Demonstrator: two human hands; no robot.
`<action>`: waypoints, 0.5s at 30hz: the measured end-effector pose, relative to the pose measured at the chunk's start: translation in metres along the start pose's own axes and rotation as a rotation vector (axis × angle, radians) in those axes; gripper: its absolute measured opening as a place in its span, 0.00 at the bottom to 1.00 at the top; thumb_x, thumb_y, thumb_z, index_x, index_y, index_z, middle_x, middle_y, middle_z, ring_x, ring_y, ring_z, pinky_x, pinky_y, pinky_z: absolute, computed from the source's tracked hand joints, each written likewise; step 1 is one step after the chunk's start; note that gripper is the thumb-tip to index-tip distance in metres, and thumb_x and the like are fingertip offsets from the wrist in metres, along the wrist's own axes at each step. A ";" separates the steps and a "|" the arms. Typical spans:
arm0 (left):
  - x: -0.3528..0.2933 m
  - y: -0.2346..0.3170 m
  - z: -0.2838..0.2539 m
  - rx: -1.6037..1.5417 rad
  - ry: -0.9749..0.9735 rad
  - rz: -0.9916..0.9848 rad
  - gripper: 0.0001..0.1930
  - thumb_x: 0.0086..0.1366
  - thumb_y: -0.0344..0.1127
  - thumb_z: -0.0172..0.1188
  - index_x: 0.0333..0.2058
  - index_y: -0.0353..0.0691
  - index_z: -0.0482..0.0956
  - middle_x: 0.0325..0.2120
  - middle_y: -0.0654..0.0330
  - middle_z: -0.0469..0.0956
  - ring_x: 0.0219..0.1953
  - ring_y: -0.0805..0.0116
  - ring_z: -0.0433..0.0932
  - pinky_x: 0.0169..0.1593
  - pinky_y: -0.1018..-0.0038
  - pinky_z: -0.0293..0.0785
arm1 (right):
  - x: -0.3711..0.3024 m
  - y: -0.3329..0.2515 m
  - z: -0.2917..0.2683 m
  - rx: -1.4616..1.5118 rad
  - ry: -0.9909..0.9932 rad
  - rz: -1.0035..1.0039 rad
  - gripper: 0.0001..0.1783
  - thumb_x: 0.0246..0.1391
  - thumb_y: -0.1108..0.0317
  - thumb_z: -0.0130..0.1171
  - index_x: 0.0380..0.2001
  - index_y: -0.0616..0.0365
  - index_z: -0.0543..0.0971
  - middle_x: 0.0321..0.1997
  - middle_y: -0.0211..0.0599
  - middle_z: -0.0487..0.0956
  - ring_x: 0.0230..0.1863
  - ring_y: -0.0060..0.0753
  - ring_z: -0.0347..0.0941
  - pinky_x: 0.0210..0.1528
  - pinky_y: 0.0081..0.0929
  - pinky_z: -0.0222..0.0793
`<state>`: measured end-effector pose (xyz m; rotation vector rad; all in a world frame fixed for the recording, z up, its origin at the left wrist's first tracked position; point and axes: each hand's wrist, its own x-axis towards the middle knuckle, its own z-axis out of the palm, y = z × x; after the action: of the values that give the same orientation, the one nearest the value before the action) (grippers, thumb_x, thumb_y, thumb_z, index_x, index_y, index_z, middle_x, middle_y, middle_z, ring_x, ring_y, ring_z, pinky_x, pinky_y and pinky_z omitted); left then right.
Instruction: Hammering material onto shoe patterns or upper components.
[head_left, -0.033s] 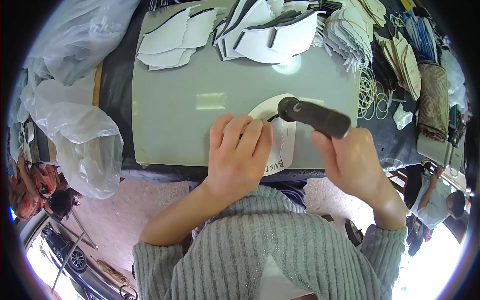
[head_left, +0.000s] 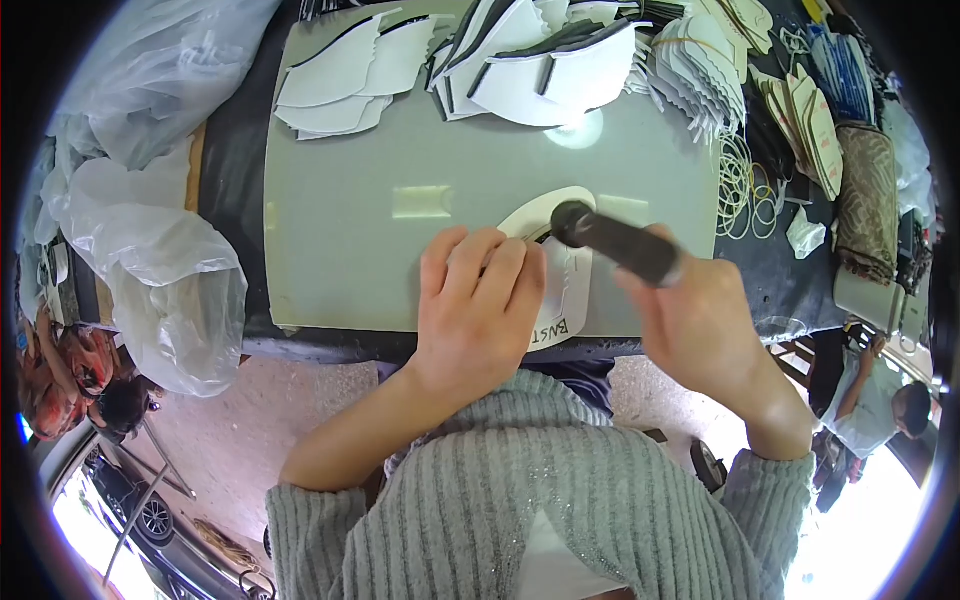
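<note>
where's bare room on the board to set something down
Widest: the grey board left of the left hand, this side of the white pieces. Smaller: beyond the dark tool, left of the cord loops. Crowded: the board's far edge, under those pieces.

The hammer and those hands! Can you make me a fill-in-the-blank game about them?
The hammer is held by the person's ____.
The person's ____ covers part of the curved pale piece.
The knitted sweater is coloured ____.
The crumpled clear plastic is on the picture's ____ side.

Missing words: right hand; left hand; gray; left.
</note>
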<state>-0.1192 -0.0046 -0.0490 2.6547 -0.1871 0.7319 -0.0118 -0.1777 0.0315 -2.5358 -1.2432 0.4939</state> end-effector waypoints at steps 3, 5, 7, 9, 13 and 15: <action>0.003 -0.001 0.001 -0.022 0.004 -0.005 0.14 0.45 0.26 0.64 0.35 0.32 0.81 0.35 0.59 0.74 0.40 0.60 0.75 0.47 0.61 0.69 | -0.001 -0.001 0.002 -0.007 0.030 -0.012 0.15 0.60 0.63 0.57 0.28 0.61 0.66 0.19 0.44 0.73 0.18 0.50 0.74 0.19 0.40 0.67; 0.002 0.001 -0.001 -0.029 -0.015 -0.006 0.15 0.45 0.26 0.64 0.35 0.31 0.81 0.35 0.59 0.74 0.40 0.60 0.75 0.47 0.61 0.69 | -0.002 -0.004 -0.002 0.007 0.006 0.012 0.15 0.60 0.63 0.57 0.28 0.61 0.66 0.19 0.44 0.73 0.18 0.49 0.74 0.19 0.41 0.67; 0.000 0.001 -0.002 -0.027 -0.014 -0.014 0.15 0.45 0.26 0.64 0.35 0.32 0.81 0.35 0.59 0.74 0.40 0.60 0.75 0.47 0.61 0.69 | -0.005 -0.008 -0.007 0.028 0.102 -0.014 0.14 0.60 0.64 0.57 0.28 0.60 0.66 0.18 0.44 0.73 0.17 0.49 0.74 0.18 0.40 0.67; 0.003 0.001 -0.003 -0.038 -0.003 -0.002 0.15 0.45 0.26 0.64 0.35 0.32 0.81 0.35 0.59 0.74 0.40 0.60 0.75 0.47 0.61 0.69 | -0.001 -0.002 0.006 -0.011 0.045 0.010 0.14 0.60 0.64 0.57 0.28 0.60 0.66 0.18 0.43 0.73 0.17 0.49 0.74 0.18 0.40 0.67; 0.003 0.000 -0.001 -0.025 -0.022 -0.019 0.14 0.45 0.26 0.64 0.35 0.33 0.81 0.35 0.59 0.74 0.41 0.60 0.74 0.48 0.61 0.68 | 0.002 -0.004 0.002 -0.038 0.044 -0.018 0.15 0.61 0.63 0.56 0.28 0.61 0.66 0.17 0.42 0.73 0.16 0.48 0.74 0.17 0.39 0.67; 0.002 0.000 -0.003 -0.039 -0.022 -0.019 0.14 0.46 0.26 0.64 0.35 0.33 0.81 0.35 0.59 0.74 0.41 0.59 0.74 0.48 0.61 0.68 | 0.001 -0.005 0.004 -0.018 0.094 -0.029 0.15 0.61 0.63 0.56 0.28 0.61 0.66 0.17 0.42 0.73 0.16 0.48 0.74 0.17 0.39 0.67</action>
<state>-0.1186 -0.0037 -0.0458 2.6250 -0.1793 0.6869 -0.0169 -0.1737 0.0295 -2.5201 -1.2541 0.3538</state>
